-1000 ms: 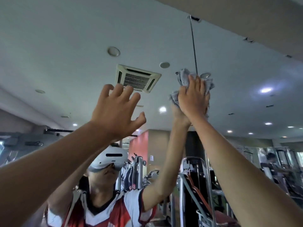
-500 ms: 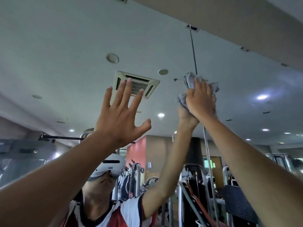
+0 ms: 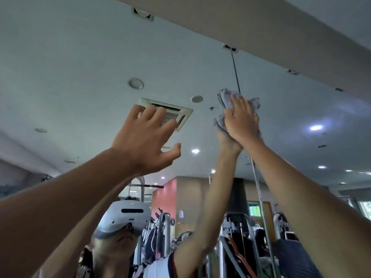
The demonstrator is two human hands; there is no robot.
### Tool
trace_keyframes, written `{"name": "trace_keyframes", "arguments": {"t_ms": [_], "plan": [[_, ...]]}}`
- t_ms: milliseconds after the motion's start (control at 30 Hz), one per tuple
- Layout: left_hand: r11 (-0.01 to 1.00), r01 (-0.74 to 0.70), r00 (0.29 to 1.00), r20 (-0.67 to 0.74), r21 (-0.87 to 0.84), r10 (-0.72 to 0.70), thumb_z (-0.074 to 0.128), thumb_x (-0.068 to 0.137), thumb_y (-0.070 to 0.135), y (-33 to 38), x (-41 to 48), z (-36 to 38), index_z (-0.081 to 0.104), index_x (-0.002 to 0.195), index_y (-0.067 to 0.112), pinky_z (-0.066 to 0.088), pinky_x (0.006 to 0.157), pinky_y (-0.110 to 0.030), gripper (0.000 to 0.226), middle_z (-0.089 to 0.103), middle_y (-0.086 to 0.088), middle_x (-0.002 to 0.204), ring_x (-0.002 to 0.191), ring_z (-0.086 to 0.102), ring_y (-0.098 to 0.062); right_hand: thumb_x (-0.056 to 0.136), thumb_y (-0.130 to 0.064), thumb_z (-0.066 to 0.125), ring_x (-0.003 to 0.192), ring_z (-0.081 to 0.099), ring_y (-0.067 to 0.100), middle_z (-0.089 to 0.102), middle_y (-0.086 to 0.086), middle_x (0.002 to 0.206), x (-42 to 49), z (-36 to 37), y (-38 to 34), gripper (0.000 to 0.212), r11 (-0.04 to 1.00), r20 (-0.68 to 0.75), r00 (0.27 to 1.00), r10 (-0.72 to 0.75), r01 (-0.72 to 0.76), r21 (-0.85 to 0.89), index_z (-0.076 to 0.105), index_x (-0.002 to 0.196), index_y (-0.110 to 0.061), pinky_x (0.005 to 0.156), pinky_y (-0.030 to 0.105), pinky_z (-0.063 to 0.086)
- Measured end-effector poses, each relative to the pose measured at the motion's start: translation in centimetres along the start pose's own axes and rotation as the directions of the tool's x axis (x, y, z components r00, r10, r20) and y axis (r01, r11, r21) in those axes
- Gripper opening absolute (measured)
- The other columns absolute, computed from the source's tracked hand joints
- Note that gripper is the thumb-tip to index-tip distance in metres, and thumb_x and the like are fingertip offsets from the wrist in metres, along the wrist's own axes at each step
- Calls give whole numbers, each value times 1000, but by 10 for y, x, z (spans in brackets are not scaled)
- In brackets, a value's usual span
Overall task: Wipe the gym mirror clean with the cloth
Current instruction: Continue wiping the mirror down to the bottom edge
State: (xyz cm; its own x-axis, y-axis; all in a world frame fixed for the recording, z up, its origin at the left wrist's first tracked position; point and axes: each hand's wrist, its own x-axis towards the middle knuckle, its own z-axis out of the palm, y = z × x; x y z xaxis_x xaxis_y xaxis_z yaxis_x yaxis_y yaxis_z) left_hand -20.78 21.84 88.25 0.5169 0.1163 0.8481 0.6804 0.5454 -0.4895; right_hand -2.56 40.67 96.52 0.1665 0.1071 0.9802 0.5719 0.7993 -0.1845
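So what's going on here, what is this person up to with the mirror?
A person is wiping the big gym wall mirror high up, near its top edge. Their right hand presses a crumpled grey cloth flat against the glass, next to the thin vertical seam between panels. The left hand is raised beside it, fingers spread, holding nothing.

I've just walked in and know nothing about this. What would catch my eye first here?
First, the right hand, high up right of centre, pressing a crumpled grey cloth flat against the mirror, beside a vertical seam. To its left, the left hand is raised with fingers spread, holding nothing. Low down, the glass reflects the person in a white headset, with gym machines behind.
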Motion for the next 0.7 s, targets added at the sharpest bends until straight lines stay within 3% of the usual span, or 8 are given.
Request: {"name": "trace_keyframes", "arguments": {"t_ms": [100,200,300,400,500,567,633,700], "plan": [[995,82,997,13,-48,-81,36,86,55,-5,-3,7,63,121,15,28,98,-45,60,59,-13,115,108,54,-34,101,-33,32,151,15,20,22,3,164,28,9,-29,56,998,-41,998,50,-49,24,28,156,-20,121,48,10],[979,193,976,117,-70,-185,27,87,63,-6,-2,6,38,153,22,13,118,-50,78,31,-20,160,149,27,-33,100,-40,23,153,9,14,16,-2,166,9,6,-21,59,972,43,971,-234,233,21,22,158,-25,123,43,6],[973,231,954,203,-29,-220,10,85,69,-6,-2,8,10,161,27,-2,123,-52,87,0,-15,168,156,-3,-26,97,-41,18,148,-4,-3,5,-18,161,-26,-6,14,59,889,141,878,-457,452,68,19,156,-36,118,29,-6],[972,232,944,246,-20,-221,3,84,71,-5,-2,7,3,161,30,-3,123,-53,88,-4,-13,168,155,-7,-25,98,-38,20,148,-6,-3,1,-20,161,-21,-10,31,58,929,147,917,-370,369,35,15,156,-38,119,34,-2],[972,233,940,262,-34,-217,4,85,71,-7,-2,7,3,161,31,-4,123,-53,85,-4,-12,168,155,-8,-24,103,-34,26,153,3,13,6,-5,167,18,-7,10,57,998,123,990,-67,69,-11,14,159,-28,121,44,5],[971,237,941,257,-30,-222,6,86,71,-7,-2,8,5,161,31,-3,123,-52,85,-3,-11,169,155,-7,-23,103,-33,28,152,9,18,14,1,166,34,-1,-9,57,998,63,997,54,-52,-29,18,158,-22,121,47,10],[971,237,940,257,-25,-223,6,85,71,-6,-1,9,5,161,31,-4,123,-51,85,-2,-11,169,156,-6,-23,103,-32,28,152,10,19,16,1,166,31,5,-20,57,1000,33,999,6,-5,-27,20,158,-21,122,46,8],[971,237,939,261,-21,-223,5,84,71,-7,-1,9,6,161,31,-4,123,-50,86,-1,-11,169,156,-6,-23,102,-36,24,153,4,13,10,-5,166,10,6,-17,57,969,74,967,-245,246,-10,18,158,-26,123,41,2]]}}
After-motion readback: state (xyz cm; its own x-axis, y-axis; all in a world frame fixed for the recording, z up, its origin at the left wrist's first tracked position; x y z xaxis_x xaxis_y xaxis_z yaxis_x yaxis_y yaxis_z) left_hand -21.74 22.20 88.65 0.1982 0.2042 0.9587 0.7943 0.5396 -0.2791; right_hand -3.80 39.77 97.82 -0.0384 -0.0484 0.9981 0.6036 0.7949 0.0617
